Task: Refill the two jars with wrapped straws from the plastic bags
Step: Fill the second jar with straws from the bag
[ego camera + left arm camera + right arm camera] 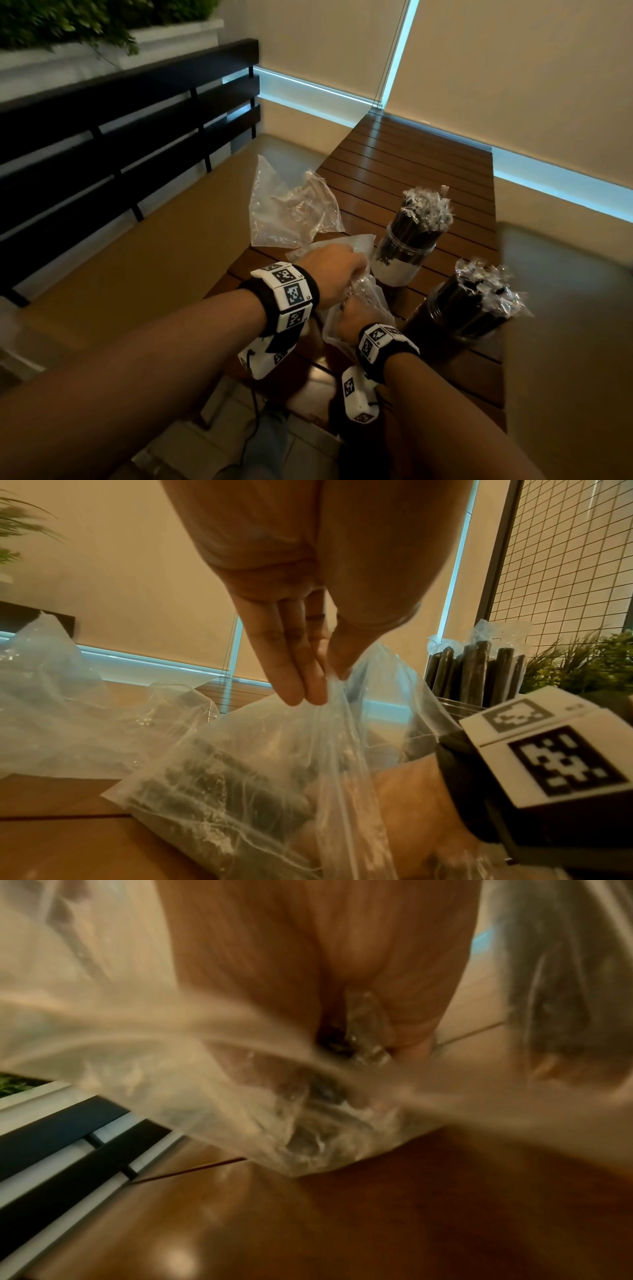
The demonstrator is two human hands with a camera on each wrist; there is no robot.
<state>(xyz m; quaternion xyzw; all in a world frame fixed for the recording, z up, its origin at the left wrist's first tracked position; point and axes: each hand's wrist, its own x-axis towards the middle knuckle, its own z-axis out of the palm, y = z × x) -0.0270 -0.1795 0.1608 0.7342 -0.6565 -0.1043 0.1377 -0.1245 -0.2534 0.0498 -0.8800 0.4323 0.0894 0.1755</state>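
A clear plastic bag (368,298) (240,777) holding dark wrapped straws lies near the front of the wooden table (411,164). My left hand (337,277) (320,692) pinches the bag's upper edge and lifts it. My right hand (349,320) (359,1034) is inside the bag's mouth, its fingers curled round wrapped straws; the right wrist view is blurred. Two clear jars stand to the right, both packed with upright black wrapped straws: the far jar (407,250) (479,669) and the near jar (462,311).
A second, crumpled plastic bag (291,212) (68,696) lies at the table's left edge behind my hands. A bench with a black slatted backrest (120,120) runs along the left. Plants and a wire grid (565,574) stand on the right.
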